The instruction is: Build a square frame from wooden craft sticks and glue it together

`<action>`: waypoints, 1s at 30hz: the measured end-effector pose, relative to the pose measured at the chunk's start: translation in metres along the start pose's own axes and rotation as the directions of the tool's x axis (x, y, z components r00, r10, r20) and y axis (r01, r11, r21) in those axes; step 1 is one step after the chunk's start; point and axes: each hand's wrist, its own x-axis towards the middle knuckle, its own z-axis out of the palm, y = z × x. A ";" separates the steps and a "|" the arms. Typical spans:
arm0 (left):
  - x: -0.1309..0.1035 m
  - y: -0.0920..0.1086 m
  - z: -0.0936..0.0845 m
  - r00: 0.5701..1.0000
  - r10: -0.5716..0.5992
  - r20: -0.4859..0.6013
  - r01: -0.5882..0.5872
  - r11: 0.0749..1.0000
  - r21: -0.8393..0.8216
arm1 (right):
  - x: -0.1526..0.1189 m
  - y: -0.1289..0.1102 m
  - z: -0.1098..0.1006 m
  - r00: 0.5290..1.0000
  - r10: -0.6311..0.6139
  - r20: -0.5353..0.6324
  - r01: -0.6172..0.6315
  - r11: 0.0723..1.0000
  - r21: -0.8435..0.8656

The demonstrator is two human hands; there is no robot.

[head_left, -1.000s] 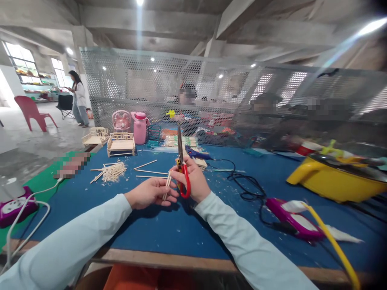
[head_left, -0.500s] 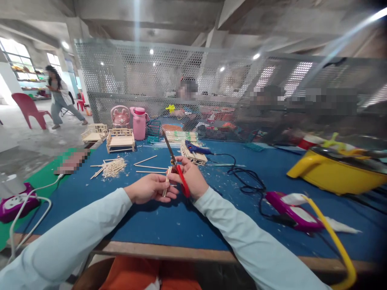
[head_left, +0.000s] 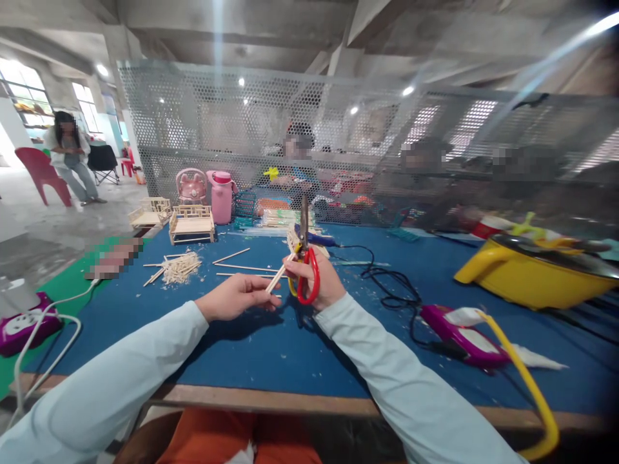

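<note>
Over the blue table, my left hand (head_left: 242, 298) pinches the near end of a few thin wooden sticks (head_left: 276, 281). Their far end reaches up to the fingers of my right hand (head_left: 325, 278). That hand holds red-and-yellow scissors (head_left: 308, 277) by the handles, blades pointing up and away. Whether my right fingertips also grip the sticks is hard to tell. Longer wooden sticks (head_left: 244, 266) lie just beyond my left hand. Behind my right hand a blue glue gun (head_left: 316, 239) rests by a partly hidden wooden stick piece.
A pile of short sticks (head_left: 180, 268) lies left, before a small wooden stick bed (head_left: 192, 225). A pink flask (head_left: 222, 198) stands at the back. Black cable (head_left: 394, 283), a purple power strip (head_left: 464, 338) and a yellow pan (head_left: 527, 274) occupy the right. A perforated metal screen (head_left: 193, 116) closes the far side.
My right hand has moved slightly right, turning the scissors from leaning left to nearly upright. The sticks now slant up to the right. In the background, a person has turned towards the table.
</note>
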 end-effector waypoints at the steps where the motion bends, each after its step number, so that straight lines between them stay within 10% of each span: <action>1: 0.000 0.000 0.001 0.998 0.055 -0.016 -0.053 0.994 0.099 | 0.000 0.000 0.000 1.000 -0.004 -0.007 0.004 1.000 0.007; 6: 0.000 -0.002 0.001 0.986 0.163 -0.035 -0.139 0.922 0.361 | 0.000 0.001 0.001 1.000 -0.016 -0.010 0.016 1.000 0.011; 14: 0.001 0.001 0.006 0.997 0.000 -0.078 -0.008 0.995 -0.101 | -0.006 0.011 0.008 0.997 -0.053 0.055 0.056 0.997 -0.054; 30: 0.001 0.011 0.002 0.965 -0.152 -0.216 0.108 0.973 -0.204 | -0.013 0.011 0.015 0.996 -0.063 0.064 0.076 0.969 -0.235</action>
